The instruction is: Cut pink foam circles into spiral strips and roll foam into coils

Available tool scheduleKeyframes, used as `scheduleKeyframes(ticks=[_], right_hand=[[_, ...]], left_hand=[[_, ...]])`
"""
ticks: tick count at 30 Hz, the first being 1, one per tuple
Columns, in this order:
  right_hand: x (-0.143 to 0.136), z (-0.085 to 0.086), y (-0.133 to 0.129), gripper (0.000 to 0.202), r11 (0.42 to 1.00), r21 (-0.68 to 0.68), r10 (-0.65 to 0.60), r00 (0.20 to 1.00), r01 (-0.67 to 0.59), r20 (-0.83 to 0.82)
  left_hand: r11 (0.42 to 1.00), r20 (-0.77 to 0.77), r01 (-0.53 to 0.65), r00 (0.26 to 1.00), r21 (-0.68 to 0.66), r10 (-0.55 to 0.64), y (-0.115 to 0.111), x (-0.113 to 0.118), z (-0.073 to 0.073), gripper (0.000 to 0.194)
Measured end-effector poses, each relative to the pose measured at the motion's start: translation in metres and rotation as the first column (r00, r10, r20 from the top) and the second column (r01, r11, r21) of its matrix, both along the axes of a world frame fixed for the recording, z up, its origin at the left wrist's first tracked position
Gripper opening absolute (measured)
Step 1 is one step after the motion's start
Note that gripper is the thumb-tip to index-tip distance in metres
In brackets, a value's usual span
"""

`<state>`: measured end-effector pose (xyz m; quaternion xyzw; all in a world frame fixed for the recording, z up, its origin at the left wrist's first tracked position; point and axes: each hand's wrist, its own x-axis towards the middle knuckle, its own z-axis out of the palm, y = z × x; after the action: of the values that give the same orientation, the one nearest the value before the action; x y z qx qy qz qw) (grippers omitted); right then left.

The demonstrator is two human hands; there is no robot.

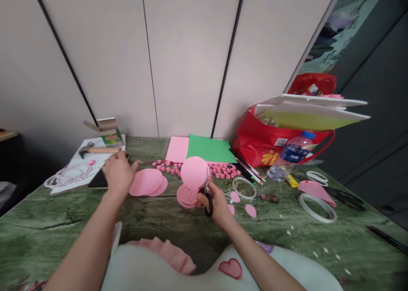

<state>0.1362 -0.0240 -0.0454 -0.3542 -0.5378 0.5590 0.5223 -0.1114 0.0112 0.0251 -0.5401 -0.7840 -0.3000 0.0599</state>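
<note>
My right hand (216,203) is closed on black-handled scissors (208,197), blades pointing up. Against the blades stands a round pink paper disc (194,172), apparently held by the same hand; the exact grip on it is hidden. Smaller pink paper rounds (185,196) lie just below and behind it. My left hand (118,172) reaches over a dark flat phone or tablet (98,180), fingers spread; contact with it cannot be made out. Between my hands overlap several large pink paper discs (146,182).
Several pink beads (223,171) lie before green paper (210,149). At right are a red bag (251,138), a water bottle (291,157), tape rolls (317,208) and pink petal cutouts (250,210). Far left: a hammer (102,150), a pearl strand (68,175) and a small open box (111,135).
</note>
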Motion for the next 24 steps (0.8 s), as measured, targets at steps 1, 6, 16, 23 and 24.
scheduleKeyframes(ticks=[1, 6, 16, 23, 24], right_hand=[[0.000, -0.001, 0.000, 0.029, 1.000, 0.004, 0.007, 1.000, -0.007, 0.001], [-0.001, -0.002, 0.002, 0.027, 1.000, 0.016, 0.014, 1.000, -0.015, 0.021], [-0.003, -0.002, 0.002, 0.031, 0.999, 0.010, 0.037, 0.999, -0.037, 0.006], [-0.004, -0.003, 0.000, 0.030, 1.000, -0.001, 0.030, 0.999, -0.030, -0.038], [-0.004, -0.003, 0.000, 0.029, 1.000, -0.002, 0.028, 0.999, -0.028, -0.039]], left_hand=[[0.993, -0.125, -0.122, 0.985, 0.011, 0.122, 0.007, -0.019, -0.004, 0.057], [0.947, -0.247, -0.281, 0.939, -0.153, 0.238, 0.034, -0.072, -0.037, 0.060], [0.913, -0.100, -0.363, 0.931, -0.184, 0.350, 0.055, -0.081, -0.051, 0.066], [0.915, -0.112, -0.335, 0.942, -0.225, 0.318, 0.052, -0.076, -0.053, 0.076], [0.914, -0.116, -0.332, 0.943, -0.233, 0.313, 0.051, -0.076, -0.053, 0.076]])
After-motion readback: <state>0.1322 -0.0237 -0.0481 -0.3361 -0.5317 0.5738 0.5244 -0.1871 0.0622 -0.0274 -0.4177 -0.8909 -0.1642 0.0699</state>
